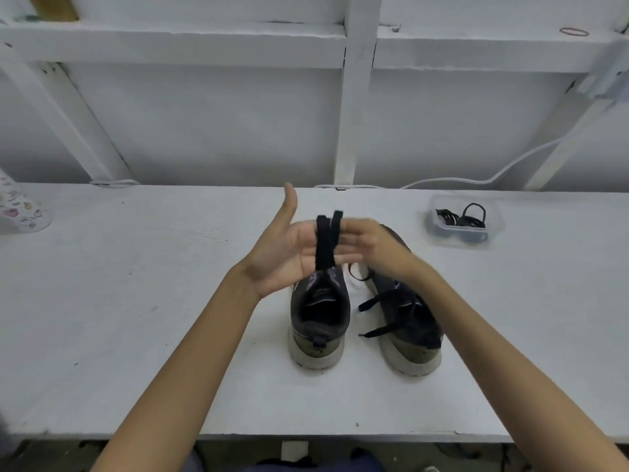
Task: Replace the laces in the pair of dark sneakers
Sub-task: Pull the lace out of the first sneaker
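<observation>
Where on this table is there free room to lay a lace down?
Bare white table: left of the left dark sneaker, out to the patterned object at the left edge; the front strip before both heels; right of the right dark sneaker, in front of the clear plastic container. Crowded: the middle, around the sneakers and black lace.

Open left hand [286, 253] sat behind a doubled-up black lace [325, 243], blurry right hand [367, 243] touching it, over one dark sneaker [320, 318].
</observation>
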{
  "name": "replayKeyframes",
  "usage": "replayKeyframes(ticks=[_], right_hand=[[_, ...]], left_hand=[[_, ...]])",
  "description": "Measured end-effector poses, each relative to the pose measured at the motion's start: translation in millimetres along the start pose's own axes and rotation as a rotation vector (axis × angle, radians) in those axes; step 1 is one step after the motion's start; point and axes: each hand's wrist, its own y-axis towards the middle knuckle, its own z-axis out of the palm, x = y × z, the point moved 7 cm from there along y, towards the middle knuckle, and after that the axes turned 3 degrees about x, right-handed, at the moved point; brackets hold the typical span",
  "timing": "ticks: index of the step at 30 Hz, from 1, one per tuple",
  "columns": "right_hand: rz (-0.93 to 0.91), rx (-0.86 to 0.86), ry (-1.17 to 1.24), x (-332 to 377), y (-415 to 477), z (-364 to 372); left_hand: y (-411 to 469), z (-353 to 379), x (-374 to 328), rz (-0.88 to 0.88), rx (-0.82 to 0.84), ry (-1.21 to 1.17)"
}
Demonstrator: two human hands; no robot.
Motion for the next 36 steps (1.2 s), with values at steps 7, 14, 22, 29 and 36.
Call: replayKeyframes(ticks=[7, 14, 22, 29, 36], right_hand=[[0.040, 0.367, -0.119, 16, -37, 40], [-0.152, 0.091, -0.281, 55, -6, -25], [-0.045, -0.145, 0.025, 5, 4, -6], [0.007, 0.097, -0.113, 15, -37, 37], [-0.041, 0.264, -0.470, 48, -41, 18]], left_hand=[[0, -29, -4, 0.052, -0.170, 0.074], [-2, -17, 19, -0.128, -0.093, 0.234], [0, 4, -7, 0.072, 0.038, -0.114], [0, -13, -13, 0.131, -0.031, -0.121], [3, -27, -6, 0.075, -0.180, 0.078]])
